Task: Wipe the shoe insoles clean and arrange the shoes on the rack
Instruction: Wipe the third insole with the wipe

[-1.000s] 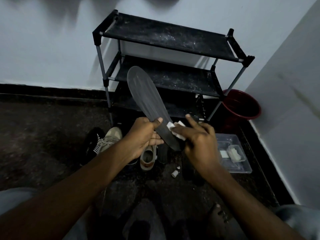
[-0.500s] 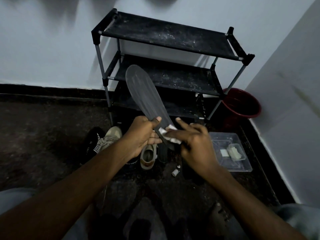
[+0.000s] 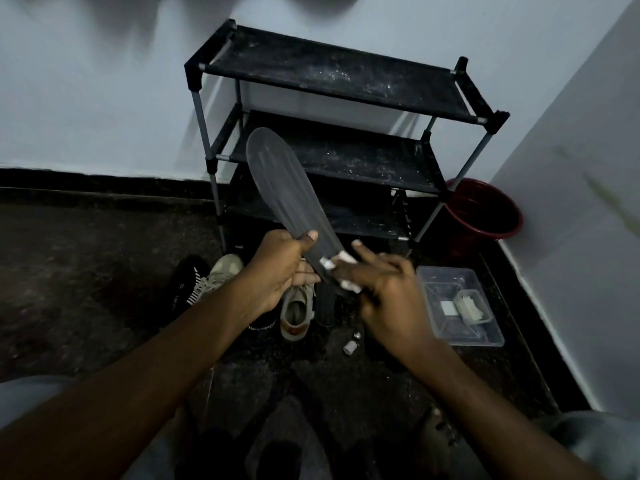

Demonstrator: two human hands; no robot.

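Up front, both hands grip insole (image 3: 284, 198); right (image 3: 388, 296) presses wipe (image 3: 341, 263).

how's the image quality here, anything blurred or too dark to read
Head view: dim overall, floor and shoes nearly black; right hand and white wipe motion-blurred, left hand and insole sharper; wide-angle lens splays the rack posts; soft shadows on the wall above.

Home corner, probably entryway (dim light): dusty shoe rack (image 3: 332, 84), shoes (image 3: 294, 306) on floor, red bucket (image 3: 485, 216).
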